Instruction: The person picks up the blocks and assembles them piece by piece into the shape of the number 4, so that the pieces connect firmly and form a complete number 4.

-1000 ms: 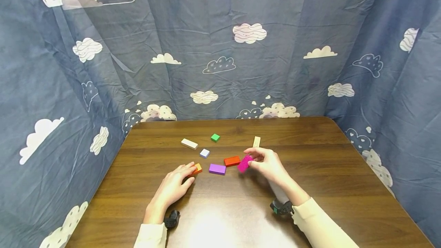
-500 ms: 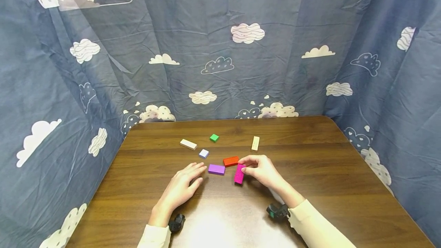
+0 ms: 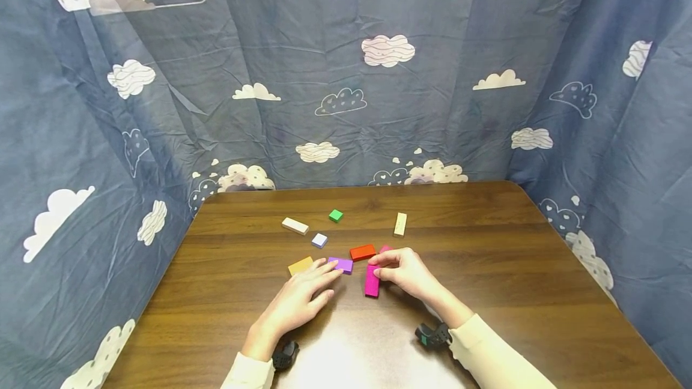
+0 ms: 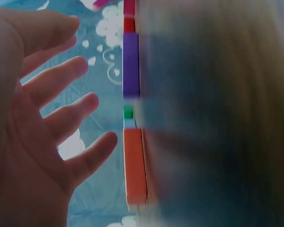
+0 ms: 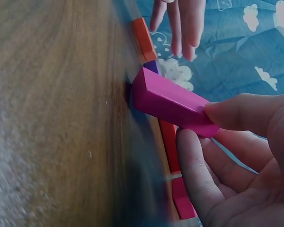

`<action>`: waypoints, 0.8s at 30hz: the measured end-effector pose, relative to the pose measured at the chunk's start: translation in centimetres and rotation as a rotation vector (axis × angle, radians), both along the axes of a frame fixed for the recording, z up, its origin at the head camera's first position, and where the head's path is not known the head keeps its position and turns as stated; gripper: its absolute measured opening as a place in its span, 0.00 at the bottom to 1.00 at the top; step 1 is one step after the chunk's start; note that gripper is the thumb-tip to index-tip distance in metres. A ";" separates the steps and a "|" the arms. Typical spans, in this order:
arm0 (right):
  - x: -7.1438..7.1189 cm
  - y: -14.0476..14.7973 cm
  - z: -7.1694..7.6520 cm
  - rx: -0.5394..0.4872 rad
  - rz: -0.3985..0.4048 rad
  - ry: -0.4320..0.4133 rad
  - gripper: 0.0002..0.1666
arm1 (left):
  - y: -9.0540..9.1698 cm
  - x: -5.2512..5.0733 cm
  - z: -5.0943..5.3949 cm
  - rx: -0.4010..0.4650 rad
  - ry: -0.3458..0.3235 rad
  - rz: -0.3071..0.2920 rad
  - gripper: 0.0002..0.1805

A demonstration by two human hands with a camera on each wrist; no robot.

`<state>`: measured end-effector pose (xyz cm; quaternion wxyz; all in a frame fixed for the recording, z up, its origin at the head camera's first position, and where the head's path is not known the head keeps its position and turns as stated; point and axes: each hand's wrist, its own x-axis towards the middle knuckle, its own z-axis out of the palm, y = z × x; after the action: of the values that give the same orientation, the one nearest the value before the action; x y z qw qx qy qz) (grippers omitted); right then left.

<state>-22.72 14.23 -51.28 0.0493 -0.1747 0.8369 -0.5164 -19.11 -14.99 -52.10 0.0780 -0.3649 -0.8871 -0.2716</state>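
My right hand (image 3: 404, 270) pinches a magenta block (image 3: 372, 282) between thumb and fingers. In the right wrist view that block (image 5: 170, 101) is tilted, its far end near the table. A second pink block (image 3: 386, 249) lies behind the right hand, partly hidden; the right wrist view shows it too (image 5: 182, 198). My left hand (image 3: 296, 304) hovers with fingers spread beside the purple block (image 3: 342, 266), its fingertips overlapping it in the head view. The left wrist view shows those fingers apart from the blocks. An orange block (image 3: 300, 266) lies just beyond the left hand.
On the brown wooden table (image 3: 486, 293) lie a red block (image 3: 363, 253), a small pale blue block (image 3: 319, 240), a green block (image 3: 336, 215), a white block (image 3: 295, 226) and a cream block (image 3: 400, 224). A blue cloud-patterned curtain (image 3: 335, 77) surrounds the table.
My left hand has moved right from the orange block to the purple one, uncovering the orange block. The right hand has brought the magenta block nearer and turned it lengthwise, exposing the cream block.
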 end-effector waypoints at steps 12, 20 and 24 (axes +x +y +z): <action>0.0 -0.2 -1.2 0.029 0.063 -0.007 0.12 | 2.0 1.4 -0.3 -0.105 -0.047 -0.098 0.28; 0.2 -0.5 -1.3 0.083 0.103 0.013 0.11 | 2.8 1.8 -0.4 -0.160 0.044 -0.145 0.30; 0.2 -0.4 -1.4 0.103 0.111 0.029 0.11 | 3.0 1.8 -0.5 -0.188 0.034 -0.134 0.31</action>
<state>-22.57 13.80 -52.69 0.0745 -0.2253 0.8520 -0.4667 -17.28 -12.02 -52.59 0.0402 -0.4337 -0.8808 -0.1857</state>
